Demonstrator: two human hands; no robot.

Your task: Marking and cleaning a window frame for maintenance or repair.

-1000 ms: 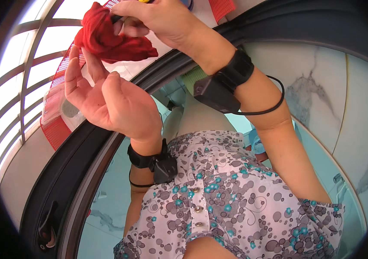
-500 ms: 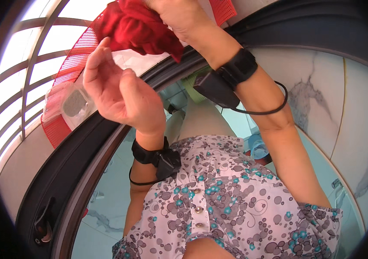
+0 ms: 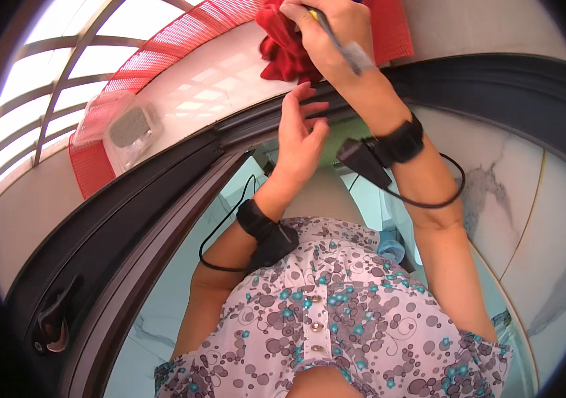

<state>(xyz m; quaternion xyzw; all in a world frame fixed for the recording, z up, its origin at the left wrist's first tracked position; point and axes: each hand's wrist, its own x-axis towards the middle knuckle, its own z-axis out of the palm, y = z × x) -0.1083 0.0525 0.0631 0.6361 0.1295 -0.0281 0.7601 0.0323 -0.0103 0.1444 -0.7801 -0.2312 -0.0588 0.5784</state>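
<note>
My right hand [image 3: 342, 30] is closed around the dark handle of a small brush-like tool [image 3: 336, 40], which has a touch of yellow and a pale, blurred end pointing back toward my wrist. Beside and partly behind that hand is a crumpled red cloth [image 3: 286, 50]; whether my fingers also grip it is hidden. Just below the cloth, my left hand [image 3: 301, 136] is open, its fingers apart and nothing in it. Both my wrists carry black strapped devices with cables.
A red mesh panel [image 3: 163, 50] lines the barred window. By it, a clear plastic container [image 3: 130, 126] sits on the white sill [image 3: 210, 86]. A dark window frame with a handle [image 3: 54, 328] stands at left; marbled tiles [image 3: 495, 179] cover the right wall.
Both hands and the red cloth have shifted right. The brush-like tool now shows in my right hand. My left hand has turned, still open.
</note>
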